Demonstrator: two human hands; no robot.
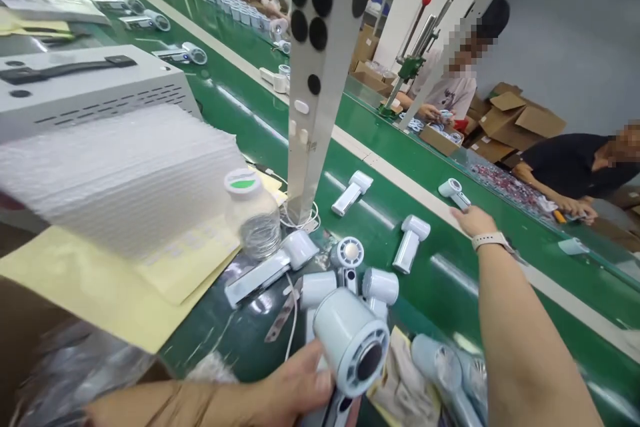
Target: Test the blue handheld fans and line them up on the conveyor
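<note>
The left hand (295, 377) grasps a handheld fan (345, 340) below its head, probably to leave this uncovered; whether the right hand (475, 220) grips another fan (454, 190) on the conveyor belt (440, 240), I cannot tell.

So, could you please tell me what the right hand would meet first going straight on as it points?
Most likely the pale blue handheld fan just beyond the right hand; whether they touch is unclear.

Bright light streaks the green belt (443, 243) with glare. The upper left washes out; the lower left blurs.
</note>
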